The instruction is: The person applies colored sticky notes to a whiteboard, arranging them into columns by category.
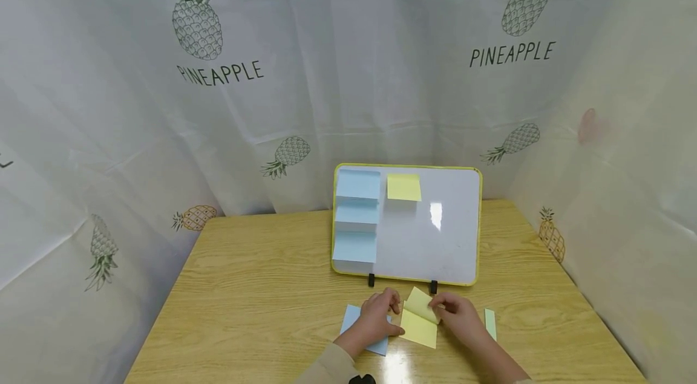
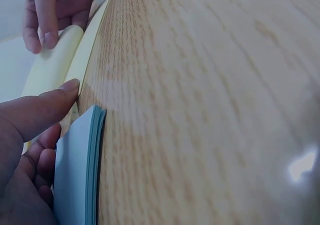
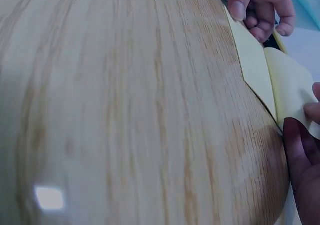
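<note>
A yellow sticky note pad lies on the table with its top sheet lifted and bent back. My right hand pinches that sheet at its right edge. At the pad's left side, my left hand touches the pad's corner with an outstretched thumb, its other fingers loosely bent. Partly hidden under the left hand is a blue sticky note pad. In the right wrist view the yellow sheet curves up from the pad.
Behind the hands a yellow-rimmed whiteboard stands on black feet. Three blue notes run down its left side, and one yellow note is near its top. A narrow pale green pad lies right of the right hand.
</note>
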A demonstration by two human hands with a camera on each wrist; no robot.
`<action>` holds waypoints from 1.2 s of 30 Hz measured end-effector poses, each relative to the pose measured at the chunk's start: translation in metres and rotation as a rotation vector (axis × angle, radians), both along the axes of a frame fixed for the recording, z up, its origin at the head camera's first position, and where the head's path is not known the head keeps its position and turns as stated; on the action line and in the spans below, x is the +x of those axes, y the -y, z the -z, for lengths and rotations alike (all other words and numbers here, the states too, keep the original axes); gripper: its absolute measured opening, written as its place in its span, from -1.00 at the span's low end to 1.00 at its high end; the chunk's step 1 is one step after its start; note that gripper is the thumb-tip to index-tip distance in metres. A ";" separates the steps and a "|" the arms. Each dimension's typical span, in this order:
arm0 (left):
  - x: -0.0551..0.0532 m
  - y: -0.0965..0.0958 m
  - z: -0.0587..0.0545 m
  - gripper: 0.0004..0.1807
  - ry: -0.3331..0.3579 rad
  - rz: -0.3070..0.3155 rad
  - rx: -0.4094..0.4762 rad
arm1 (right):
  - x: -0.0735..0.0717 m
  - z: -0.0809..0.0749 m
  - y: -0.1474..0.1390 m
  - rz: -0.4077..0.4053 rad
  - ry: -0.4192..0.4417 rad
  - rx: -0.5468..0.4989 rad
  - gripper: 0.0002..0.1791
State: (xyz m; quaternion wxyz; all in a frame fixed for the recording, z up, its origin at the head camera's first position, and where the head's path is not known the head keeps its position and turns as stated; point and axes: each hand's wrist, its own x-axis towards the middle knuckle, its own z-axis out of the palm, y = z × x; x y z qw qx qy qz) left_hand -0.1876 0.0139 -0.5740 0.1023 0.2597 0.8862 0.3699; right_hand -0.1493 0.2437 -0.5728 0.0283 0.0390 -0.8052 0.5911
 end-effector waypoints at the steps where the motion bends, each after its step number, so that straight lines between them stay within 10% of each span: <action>1: 0.000 0.000 0.001 -0.50 0.002 0.002 -0.002 | 0.000 0.000 0.001 0.028 0.004 0.004 -0.88; 36: -0.002 0.002 0.001 -0.61 -0.044 0.070 -0.091 | -0.020 0.001 0.007 0.387 -0.053 -0.059 -0.82</action>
